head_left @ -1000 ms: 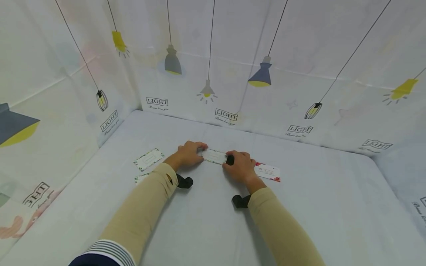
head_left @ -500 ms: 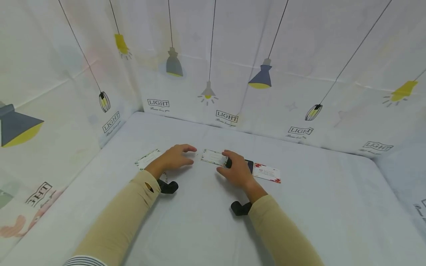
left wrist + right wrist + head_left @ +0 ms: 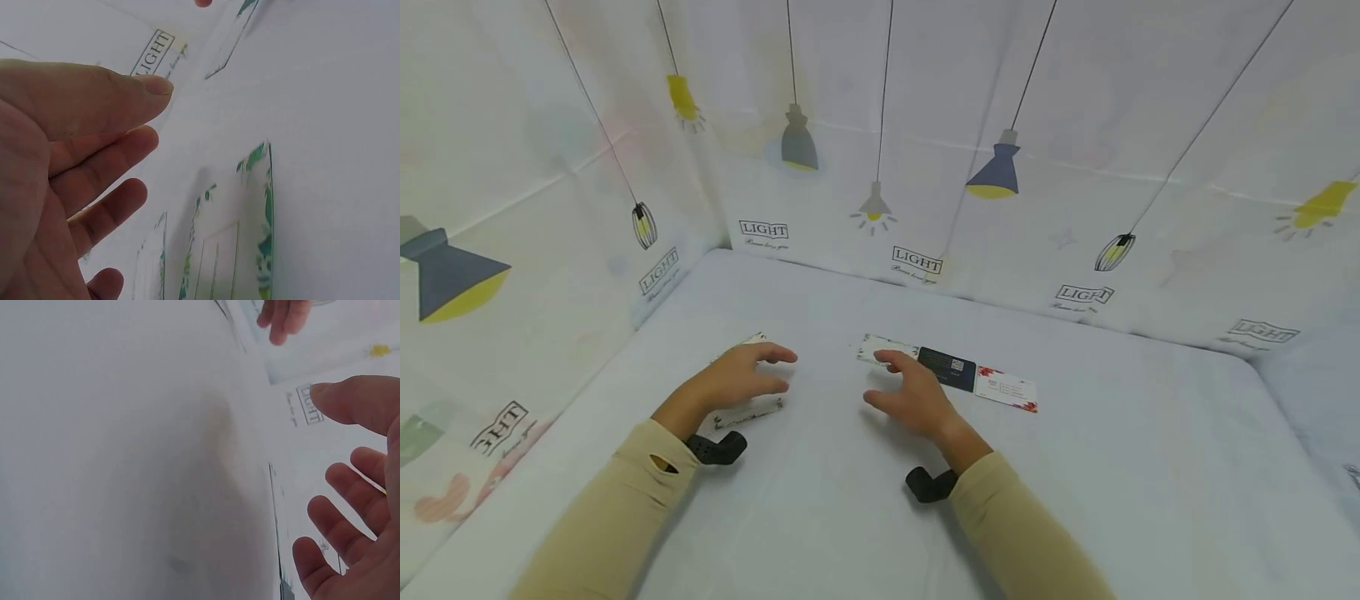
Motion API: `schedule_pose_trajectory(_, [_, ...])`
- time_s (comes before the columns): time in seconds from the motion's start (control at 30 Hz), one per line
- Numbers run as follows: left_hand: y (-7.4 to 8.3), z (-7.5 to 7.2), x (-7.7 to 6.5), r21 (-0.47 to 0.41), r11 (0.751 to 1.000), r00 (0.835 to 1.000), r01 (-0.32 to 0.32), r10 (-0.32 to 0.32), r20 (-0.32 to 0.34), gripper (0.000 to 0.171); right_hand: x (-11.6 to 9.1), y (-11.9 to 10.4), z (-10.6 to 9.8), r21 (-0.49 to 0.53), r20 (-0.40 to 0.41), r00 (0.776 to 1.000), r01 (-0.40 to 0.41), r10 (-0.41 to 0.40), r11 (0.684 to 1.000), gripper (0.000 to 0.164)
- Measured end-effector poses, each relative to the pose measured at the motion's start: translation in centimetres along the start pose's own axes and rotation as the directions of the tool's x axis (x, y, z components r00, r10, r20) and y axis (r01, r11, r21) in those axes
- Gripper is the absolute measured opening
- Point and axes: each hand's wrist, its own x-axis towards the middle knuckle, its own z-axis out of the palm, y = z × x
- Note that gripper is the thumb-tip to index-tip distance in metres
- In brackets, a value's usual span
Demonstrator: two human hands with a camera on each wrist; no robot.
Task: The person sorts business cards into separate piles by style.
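Note:
My left hand (image 3: pixel 730 385) hovers over two white cards with green leaf borders, its fingers apart and holding nothing. The lower leaf-bordered card (image 3: pixel 758 412) shows below the palm; the upper one (image 3: pixel 758 338) is mostly covered in the head view. Both lie beside the fingers in the left wrist view, where the nearer card (image 3: pixel 250 219) shows its printed frame. My right hand (image 3: pixel 917 402), also holding nothing, is spread just in front of a row of three cards: a leaf-bordered card (image 3: pixel 891 342) partly behind its fingers, a dark navy card (image 3: pixel 946 372) and a white card with red flowers (image 3: pixel 1006 390).
The cards lie on a white-covered table (image 3: pixel 1150 450) with fabric walls behind and to the left, printed with hanging lamps (image 3: pixel 996 171). A black wrist mount (image 3: pixel 722 448) sits at the left wrist and another mount (image 3: pixel 931 485) at the right.
The left hand has let go of the leaf-bordered card in the row and moved left, over the other cards. The right hand has drawn back toward me, uncovering the navy card.

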Motion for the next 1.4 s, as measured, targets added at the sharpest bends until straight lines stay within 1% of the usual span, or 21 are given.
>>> schedule_pose_trajectory(0.1, [-0.9,-0.6,-1.3,0.005,1.000,1.000,-0.002,0.002,-0.005,0.045,0.0,-0.1,0.5,-0.009,0.014,1.000,0.020,-0.020,1.000,0.061])
schedule_pose_trajectory(0.17, [-1.4,-1.0,-2.2,0.021,1.000,1.000,0.009,-0.009,-0.012,0.046,-0.1,-0.3,0.8,-0.017,0.024,0.999,0.024,-0.024,1.000,0.060])
schedule_pose_trajectory(0.33, [-2.4,-1.9,-4.5,0.073,0.994,0.996,0.078,-0.076,-0.041,0.051,-0.6,-0.9,1.0,-0.008,0.043,0.999,0.018,-0.017,1.000,0.058])
schedule_pose_trajectory(0.4, [-2.7,-2.1,-5.2,0.095,0.990,0.993,0.108,-0.103,-0.052,0.053,-0.8,-1.0,1.0,0.002,0.044,0.999,0.023,-0.024,1.000,0.056])
schedule_pose_trajectory(0.53, [-3.2,-2.1,-6.1,0.150,0.982,0.992,0.112,-0.101,-0.074,0.055,-1.1,-1.2,1.0,0.012,0.040,0.998,0.040,-0.041,0.999,0.055])
schedule_pose_trajectory(0.63, [-3.5,-1.9,-6.4,0.186,0.978,0.993,0.098,-0.082,-0.089,0.055,-1.1,-1.2,1.1,0.021,0.039,0.998,0.054,-0.055,0.998,0.054])
schedule_pose_trajectory(0.73, [-3.6,-1.5,-6.6,0.204,0.975,0.992,0.093,-0.073,-0.104,0.054,-1.2,-1.2,1.3,0.020,0.040,0.997,0.064,-0.065,0.998,0.053])
schedule_pose_trajectory(0.9, [-3.5,-1.3,-6.8,0.235,0.970,0.991,0.068,-0.038,-0.129,0.052,-1.4,-1.2,1.5,0.021,0.041,0.997,0.063,-0.063,0.998,0.054])
schedule_pose_trajectory(1.0, [-3.5,-1.3,-6.7,0.249,0.967,0.991,0.055,-0.022,-0.134,0.050,-1.5,-1.1,1.5,0.033,0.039,0.997,0.062,-0.064,0.998,0.054])
schedule_pose_trajectory(1.13, [-3.6,-1.1,-6.4,0.246,0.968,0.991,0.043,-0.011,-0.132,0.049,-1.6,-1.1,1.5,0.056,0.042,0.997,0.067,-0.070,0.996,0.055])
schedule_pose_trajectory(1.4, [-3.8,-1.0,-6.1,0.254,0.966,0.988,0.053,-0.014,-0.152,0.046,-1.7,-1.0,1.5,0.076,0.042,0.997,0.055,-0.058,0.996,0.054])
